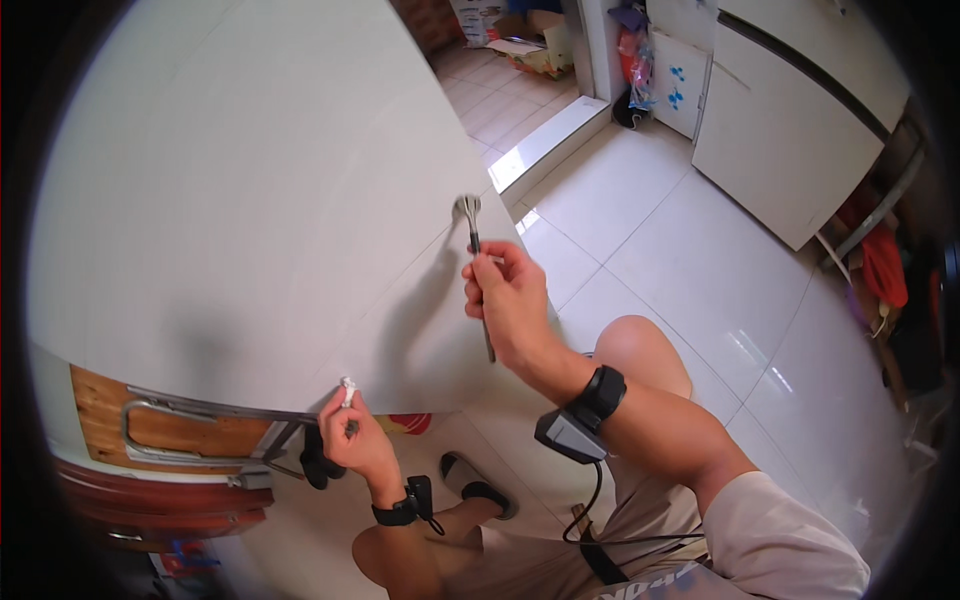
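Observation:
My right hand (505, 300) is closed round the dark handle of a slim tool (473, 228). Its pale metal head looks forked and lies over the right edge of a large white board (250, 180), with the handle end showing below my fist. I cannot tell whether the head touches the board. Lower and to the left, at the board's near edge, my left hand (358, 445) pinches a small white piece (347, 388) between thumb and fingers. Its kind is too small to make out. Both wrists wear black straps with small devices.
A wooden seat with a metal frame (190, 425) and reddish-brown furniture (160, 500) stand at the lower left. My knees and a slippered foot (478, 485) are below. Beyond the tiled floor (670, 240) stand a white cabinet (785, 130), a raised doorway sill (550, 145) and an open box (540, 50).

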### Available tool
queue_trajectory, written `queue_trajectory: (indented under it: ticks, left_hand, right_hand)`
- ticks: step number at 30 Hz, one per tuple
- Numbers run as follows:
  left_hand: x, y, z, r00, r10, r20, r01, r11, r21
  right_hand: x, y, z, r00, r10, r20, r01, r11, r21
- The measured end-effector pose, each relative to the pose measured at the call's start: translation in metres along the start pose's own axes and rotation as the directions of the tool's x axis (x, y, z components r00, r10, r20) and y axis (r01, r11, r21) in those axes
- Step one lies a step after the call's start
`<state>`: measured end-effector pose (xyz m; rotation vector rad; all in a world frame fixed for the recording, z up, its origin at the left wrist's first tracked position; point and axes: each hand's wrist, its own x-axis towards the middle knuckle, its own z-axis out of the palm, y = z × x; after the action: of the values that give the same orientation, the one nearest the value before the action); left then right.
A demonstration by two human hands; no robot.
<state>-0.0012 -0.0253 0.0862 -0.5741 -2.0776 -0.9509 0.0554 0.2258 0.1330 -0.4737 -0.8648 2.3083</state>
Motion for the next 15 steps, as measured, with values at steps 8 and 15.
queue_trajectory:
  ticks: [8,15]
  left_hand:
    - [0.018,0.062,0.035,0.998,0.061,0.009,-0.058,0.98,-0.188]
    - [0.116,0.142,0.085,0.883,0.465,-0.057,-0.468,0.881,-0.07]
  right_hand:
    - [-0.022,0.021,0.01,0.954,0.297,0.033,-0.299,0.953,0.047]
    - [0.006,-0.017,-0.001,0.97,0.229,-0.086,-0.21,0.96,0.186]
